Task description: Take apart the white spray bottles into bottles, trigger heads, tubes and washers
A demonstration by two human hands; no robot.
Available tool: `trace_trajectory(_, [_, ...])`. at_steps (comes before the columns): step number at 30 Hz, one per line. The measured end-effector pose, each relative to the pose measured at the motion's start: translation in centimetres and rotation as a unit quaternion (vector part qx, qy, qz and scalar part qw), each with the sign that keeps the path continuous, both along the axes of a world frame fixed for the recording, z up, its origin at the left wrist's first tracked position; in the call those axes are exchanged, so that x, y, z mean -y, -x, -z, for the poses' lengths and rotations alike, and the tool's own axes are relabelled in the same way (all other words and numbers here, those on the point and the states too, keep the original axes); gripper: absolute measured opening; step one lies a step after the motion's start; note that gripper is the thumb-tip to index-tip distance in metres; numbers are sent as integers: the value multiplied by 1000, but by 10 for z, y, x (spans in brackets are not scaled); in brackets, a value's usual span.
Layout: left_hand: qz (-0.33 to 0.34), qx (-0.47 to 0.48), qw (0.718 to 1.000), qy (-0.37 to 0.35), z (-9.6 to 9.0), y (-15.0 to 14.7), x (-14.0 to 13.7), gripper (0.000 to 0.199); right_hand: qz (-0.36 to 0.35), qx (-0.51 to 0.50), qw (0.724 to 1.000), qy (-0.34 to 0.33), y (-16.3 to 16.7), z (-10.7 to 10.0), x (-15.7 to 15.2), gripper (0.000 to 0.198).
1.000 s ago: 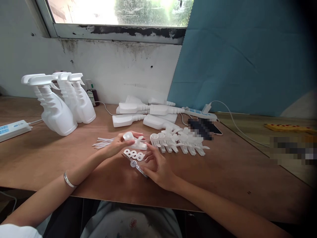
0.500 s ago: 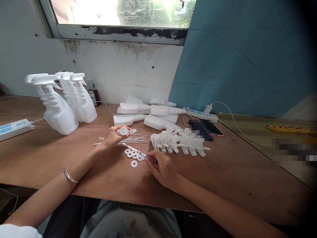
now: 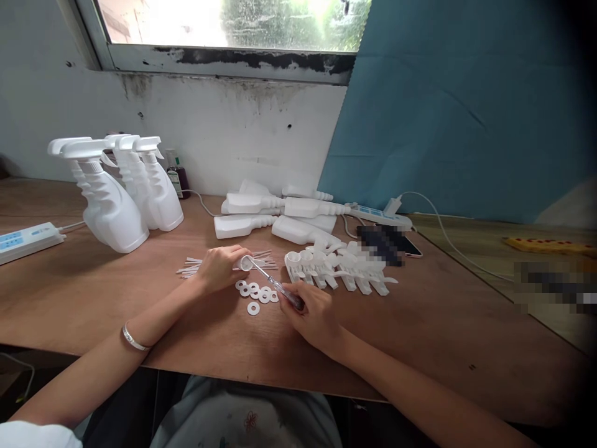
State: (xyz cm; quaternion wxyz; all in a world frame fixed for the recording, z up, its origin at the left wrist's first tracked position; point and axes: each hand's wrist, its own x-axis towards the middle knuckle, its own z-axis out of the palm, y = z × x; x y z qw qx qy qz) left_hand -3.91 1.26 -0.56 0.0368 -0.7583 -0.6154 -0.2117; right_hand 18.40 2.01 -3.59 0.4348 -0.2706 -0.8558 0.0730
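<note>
My left hand is closed around a white spray trigger head, its round collar turned toward my right side. Most of the head is hidden behind my fingers. In my right hand is a screwdriver with a clear handle, and its thin shaft reaches up to the collar's opening. Whether the tip is inside or only at the rim, I cannot tell. Below the hands lie several flat white washers. Thin white tubes are spread behind and beside my left hand.
Several white trigger heads lie in a row to the right. Empty-necked white bottles lie behind. Assembled spray bottles stand at left. Power strips, a phone and a small dark bottle are also on the table.
My left hand has turned the trigger head and moved slightly right and down. The screwdriver has moved up and right, so its tip now meets the collar opening.
</note>
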Motion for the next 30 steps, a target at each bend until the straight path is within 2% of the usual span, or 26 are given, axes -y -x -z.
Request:
trace_trajectory(7, [41, -91, 995, 10, 5, 1, -3, 28, -9, 21, 999, -46, 1, -2, 3, 10])
trace_trajectory(17, [99, -170, 980, 3, 9, 2, -5, 30, -26, 59, 990, -122, 2, -1, 6, 29])
trace_trajectory(19, [103, -174, 979, -8, 9, 2, -5, 31, -38, 35, 995, -87, 1, -1, 5, 29])
trace_trajectory(22, [122, -175, 977, -24, 8, 4, -3, 29, -58, -30, 997, 42, -2, -3, 0, 29])
trace_trajectory(26, [156, -158, 974, -46, 4, 8, -2, 28, -66, -69, 972, 216, -6, -9, -10, 28])
trace_trajectory(30, [178, -135, 972, -70, 0, 11, -3, 26, -85, -85, 948, 294, -6, -13, -15, 28])
